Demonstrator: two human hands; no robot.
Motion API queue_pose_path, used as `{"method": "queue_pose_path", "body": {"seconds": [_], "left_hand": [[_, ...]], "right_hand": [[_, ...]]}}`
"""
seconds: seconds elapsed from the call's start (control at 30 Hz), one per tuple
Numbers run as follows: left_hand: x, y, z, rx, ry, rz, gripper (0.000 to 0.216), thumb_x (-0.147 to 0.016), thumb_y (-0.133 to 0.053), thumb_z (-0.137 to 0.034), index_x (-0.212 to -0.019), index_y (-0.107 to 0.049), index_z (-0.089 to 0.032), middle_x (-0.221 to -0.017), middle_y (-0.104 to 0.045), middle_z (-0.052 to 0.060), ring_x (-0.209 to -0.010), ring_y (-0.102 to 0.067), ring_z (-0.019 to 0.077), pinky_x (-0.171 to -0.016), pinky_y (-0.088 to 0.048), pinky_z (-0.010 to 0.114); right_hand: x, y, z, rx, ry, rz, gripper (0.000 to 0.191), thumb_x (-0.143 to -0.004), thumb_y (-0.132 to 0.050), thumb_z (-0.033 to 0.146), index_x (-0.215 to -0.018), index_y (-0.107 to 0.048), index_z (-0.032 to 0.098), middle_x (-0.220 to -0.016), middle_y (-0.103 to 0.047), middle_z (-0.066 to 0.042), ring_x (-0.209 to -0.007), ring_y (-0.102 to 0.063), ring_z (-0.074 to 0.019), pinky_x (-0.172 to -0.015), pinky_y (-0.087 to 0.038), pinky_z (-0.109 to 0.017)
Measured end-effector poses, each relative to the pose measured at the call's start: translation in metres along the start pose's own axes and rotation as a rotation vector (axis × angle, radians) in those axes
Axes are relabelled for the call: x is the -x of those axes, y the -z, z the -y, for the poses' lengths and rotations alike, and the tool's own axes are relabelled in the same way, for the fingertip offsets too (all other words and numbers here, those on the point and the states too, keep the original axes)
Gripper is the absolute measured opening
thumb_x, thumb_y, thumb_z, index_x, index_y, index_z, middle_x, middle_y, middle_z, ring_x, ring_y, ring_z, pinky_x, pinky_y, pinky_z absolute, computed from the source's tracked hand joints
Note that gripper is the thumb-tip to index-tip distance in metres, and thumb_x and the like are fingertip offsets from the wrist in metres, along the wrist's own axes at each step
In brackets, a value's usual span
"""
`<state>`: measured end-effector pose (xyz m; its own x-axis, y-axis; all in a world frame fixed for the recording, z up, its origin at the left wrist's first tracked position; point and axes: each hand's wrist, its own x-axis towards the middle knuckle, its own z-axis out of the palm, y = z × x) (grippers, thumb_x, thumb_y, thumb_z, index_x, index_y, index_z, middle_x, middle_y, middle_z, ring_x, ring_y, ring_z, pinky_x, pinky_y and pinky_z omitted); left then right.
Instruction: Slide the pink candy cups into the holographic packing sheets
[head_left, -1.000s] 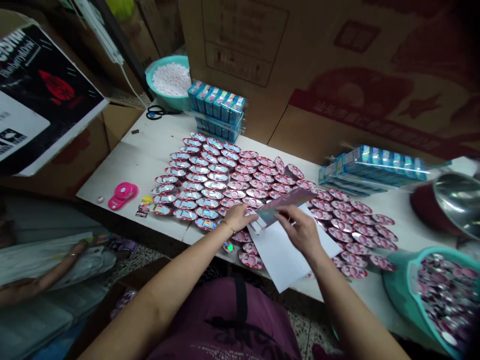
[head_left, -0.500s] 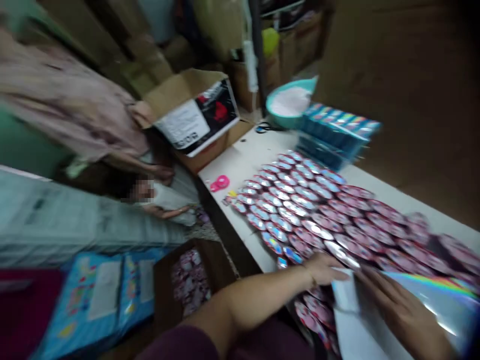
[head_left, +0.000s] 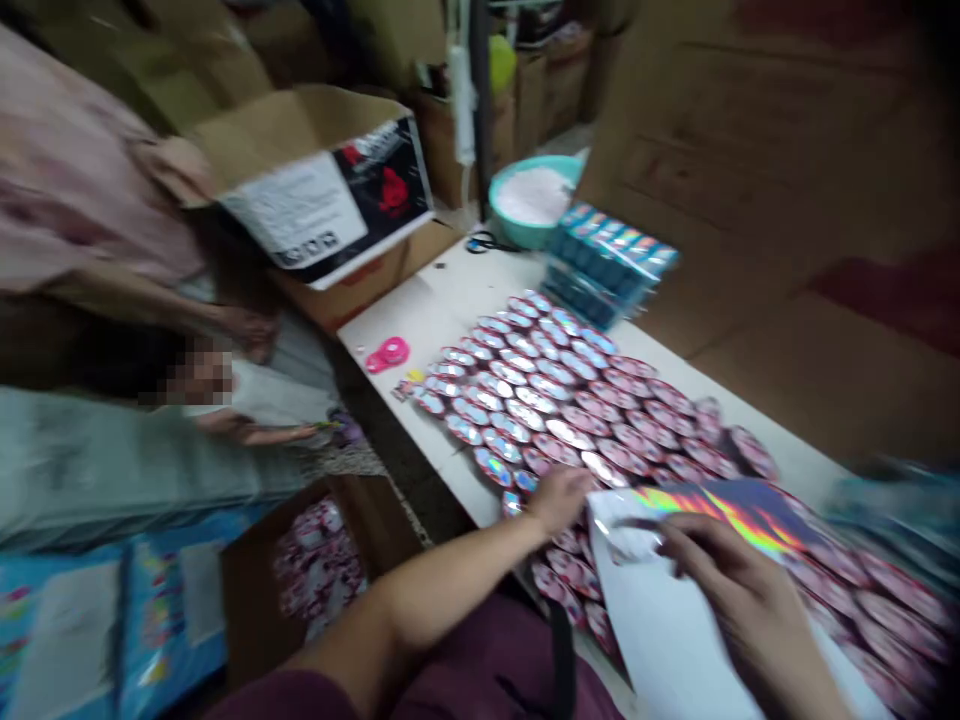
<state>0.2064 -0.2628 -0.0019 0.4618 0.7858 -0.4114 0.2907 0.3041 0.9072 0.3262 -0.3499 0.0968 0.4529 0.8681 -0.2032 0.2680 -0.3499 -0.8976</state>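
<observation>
The view has swung toward the white tabletop's (head_left: pixel 450 295) left end; the left hand (head_left: pixel 559 502) and right hand (head_left: pixel 731 575), half-curled, grips unclear, remain at the white paper sheet (head_left: pixel 664 635) and silvery rainbow-sheened film (head_left: pixel 757 508); handling seems ongoing.

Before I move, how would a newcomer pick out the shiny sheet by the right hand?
Start at the white table, spread with rows of oval pieces. Toward the lower right of the view, find the person's right hand; the shiny sheet shows just beyond it. A broad, flame-like rainbow streak sets it apart from the plain white paper nearer the person.
</observation>
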Motion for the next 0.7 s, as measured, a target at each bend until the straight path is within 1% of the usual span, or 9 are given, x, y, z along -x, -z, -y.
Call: {"method": "queue_pose_path", "body": {"seconds": [0.07,0.13,0.2,0.27,0.37,0.47,0.53,0.6,0.7], "left_hand": [[0.015,0.026,-0.001,0.273,0.151,0.01,0.047,-0.077,-0.038,-0.052,-0.083,-0.065,-0.014,-0.078,-0.064,0.004,-0.068,-0.052,0.0124,-0.06,-0.039,0.022],[0.028,0.05,0.001,0.471,0.263,0.043,0.056,-0.075,-0.037,-0.06,-0.086,-0.064,-0.012,-0.08,-0.063,0.006,-0.064,-0.052,0.011,-0.051,-0.035,0.02],[0.04,0.069,0.004,0.563,0.299,0.028,0.054,-0.07,-0.046,-0.061,-0.083,-0.064,-0.011,-0.078,-0.063,0.007,-0.062,-0.051,0.0097,-0.049,-0.032,0.018],[0.049,0.081,0.006,0.556,0.291,0.024,0.047,-0.066,-0.057,-0.055,-0.078,-0.063,-0.011,-0.075,-0.063,0.006,-0.061,-0.051,0.0087,-0.049,-0.031,0.018],[0.048,0.088,0.012,0.449,0.29,0.01,0.037,-0.06,-0.066,-0.045,-0.073,-0.062,-0.012,-0.071,-0.063,0.004,-0.058,-0.05,0.0073,-0.047,-0.029,0.017],[0.035,0.088,0.019,0.361,0.296,-0.064,0.032,-0.058,-0.068,-0.04,-0.071,-0.06,-0.012,-0.065,-0.061,0.001,-0.053,-0.048,0.0064,-0.044,-0.028,0.016],[0.026,0.085,0.025,0.309,0.258,-0.122,0.028,-0.058,-0.067,-0.037,-0.068,-0.058,-0.013,-0.058,-0.057,-0.002,-0.05,-0.046,0.006,-0.044,-0.03,0.017],[0.019,0.081,0.032,0.241,0.204,-0.168,0.023,-0.059,-0.064,-0.035,-0.066,-0.057,-0.014,-0.05,-0.051,-0.005,-0.046,-0.043,0.0054,-0.045,-0.032,0.017],[0.012,0.076,0.041,0.159,0.154,-0.221,0.021,-0.065,-0.058,-0.035,-0.068,-0.056,-0.014,-0.046,-0.046,-0.007,-0.042,-0.04,0.0055,-0.046,-0.034,0.018]], "right_hand": [[0.006,-0.017,0.011,-0.23,-0.196,0.01,0.027,-0.067,-0.064,0.044,-0.074,-0.06,0.018,-0.061,-0.059,-0.001,-0.052,-0.05,-0.0114,-0.048,-0.039,-0.022],[0.008,-0.044,0.011,-0.472,-0.353,-0.043,0.029,-0.065,-0.065,0.044,-0.074,-0.058,0.018,-0.056,-0.057,0.001,-0.045,-0.045,-0.0089,-0.044,-0.035,-0.02],[0.011,-0.071,0.003,-0.624,-0.456,-0.099,0.031,-0.06,-0.069,0.043,-0.073,-0.057,0.017,-0.052,-0.056,0.003,-0.041,-0.042,-0.0071,-0.041,-0.032,-0.019],[0.015,-0.09,-0.007,-0.702,-0.502,-0.134,0.033,-0.057,-0.071,0.042,-0.072,-0.056,0.017,-0.051,-0.056,0.004,-0.041,-0.042,-0.0067,-0.04,-0.031,-0.018],[0.021,-0.107,-0.023,-0.723,-0.525,-0.161,0.034,-0.057,-0.071,0.043,-0.073,-0.057,0.016,-0.052,-0.056,0.003,-0.042,-0.044,-0.0071,-0.04,-0.031,-0.018],[0.021,-0.121,-0.04,-0.655,-0.526,-0.199,0.034,-0.058,-0.07,0.042,-0.076,-0.058,0.016,-0.052,-0.055,0.004,-0.04,-0.04,-0.0064,-0.04,-0.029,-0.018],[0.017,-0.13,-0.051,-0.574,-0.481,-0.266,0.032,-0.06,-0.068,0.042,-0.074,-0.059,0.015,-0.053,-0.055,0.004,-0.042,-0.04,-0.0069,-0.042,-0.031,-0.019],[0.013,-0.139,-0.06,-0.486,-0.406,-0.334,0.03,-0.062,-0.066,0.042,-0.072,-0.059,0.014,-0.058,-0.057,0.003,-0.049,-0.045,-0.0089,-0.049,-0.036,-0.021],[0.006,-0.149,-0.066,-0.384,-0.347,-0.405,0.031,-0.064,-0.062,0.043,-0.072,-0.06,0.014,-0.062,-0.058,0.001,-0.057,-0.049,-0.0119,-0.057,-0.039,-0.023]]}}
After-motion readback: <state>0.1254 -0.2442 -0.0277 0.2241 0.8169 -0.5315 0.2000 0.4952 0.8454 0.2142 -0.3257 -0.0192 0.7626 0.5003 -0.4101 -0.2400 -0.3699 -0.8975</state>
